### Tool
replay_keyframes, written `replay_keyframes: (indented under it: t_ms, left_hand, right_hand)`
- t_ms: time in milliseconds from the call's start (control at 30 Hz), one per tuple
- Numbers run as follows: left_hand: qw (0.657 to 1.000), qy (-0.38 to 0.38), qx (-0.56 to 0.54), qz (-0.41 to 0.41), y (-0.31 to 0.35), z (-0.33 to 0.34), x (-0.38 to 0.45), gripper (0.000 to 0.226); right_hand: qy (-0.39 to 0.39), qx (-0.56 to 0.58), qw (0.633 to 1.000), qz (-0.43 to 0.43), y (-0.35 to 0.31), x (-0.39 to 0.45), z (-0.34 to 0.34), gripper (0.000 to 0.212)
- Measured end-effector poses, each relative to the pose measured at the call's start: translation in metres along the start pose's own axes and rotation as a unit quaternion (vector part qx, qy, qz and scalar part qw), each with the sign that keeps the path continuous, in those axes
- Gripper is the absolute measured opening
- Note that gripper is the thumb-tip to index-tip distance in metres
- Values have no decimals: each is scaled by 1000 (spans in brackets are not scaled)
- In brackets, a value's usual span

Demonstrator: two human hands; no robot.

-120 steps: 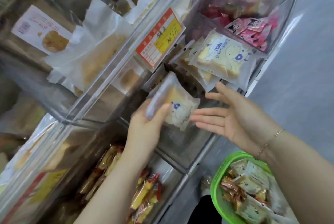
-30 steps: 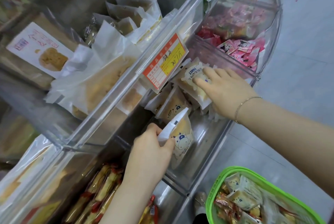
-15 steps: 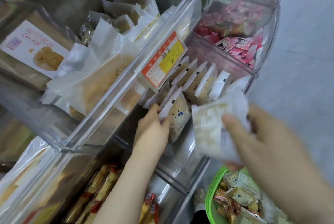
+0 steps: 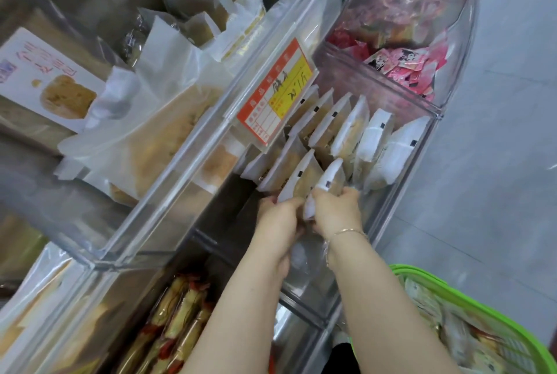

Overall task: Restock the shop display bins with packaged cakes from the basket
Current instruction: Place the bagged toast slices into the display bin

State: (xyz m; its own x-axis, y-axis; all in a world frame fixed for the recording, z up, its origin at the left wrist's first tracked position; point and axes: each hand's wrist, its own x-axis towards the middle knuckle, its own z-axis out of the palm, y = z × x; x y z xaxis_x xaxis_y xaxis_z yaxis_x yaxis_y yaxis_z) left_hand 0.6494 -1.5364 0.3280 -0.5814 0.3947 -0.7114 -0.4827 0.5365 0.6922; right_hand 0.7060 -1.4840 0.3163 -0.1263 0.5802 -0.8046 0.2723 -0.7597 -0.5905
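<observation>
Several white packaged cakes stand on edge in rows inside a clear plastic display bin. Both my hands are in the bin's near end. My left hand grips the upright cake pack at the front of the left row. Right beside it, my right hand holds another cake pack upright against that row. The green basket with more packaged cakes sits at the lower right, below my right forearm.
A red and yellow price tag hangs above the bin. Pink-wrapped snacks fill the bin behind. White-bagged cakes fill the upper left bin, and yellow and red packs the lower bin. Grey floor lies to the right.
My right hand brought a cake pack from near the basket into the bin and now holds it upright beside the left hand's pack. The left hand stayed at the front row.
</observation>
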Motion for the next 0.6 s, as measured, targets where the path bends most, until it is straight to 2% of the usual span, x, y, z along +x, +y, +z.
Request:
replay_keyframes:
  t_ms: [67,133,233,300,433,533,600]
  left_hand:
    - [994,31,-97,-35,-3,-1,0,27]
    - [977,78,-187,-69,-1,-5,4,9]
    - [934,104,-321,-120,7,-9,18,15]
    - [911,99,-376,-135,14,-9,28,26]
    - [894,74,-418,-146,25,-2,44,45]
    - [893,87,-423,-125,24,8,48,44]
    - [899,79,-414,-115,20,8,50,45]
  right_hand:
    - [-19,110,993,47,1,8,-1,53]
    - [-28,154,985,67,5,8,-5,50]
    - [-43,215,972,82,11,3,-10,43]
    - [-51,242,964,102,14,4,-10,47]
    - [-48,265,948,171,22,4,-3,61]
    - [-77,359,914,171,24,5,-1,49]
    - [-84,376,909,159,24,6,-2,43]
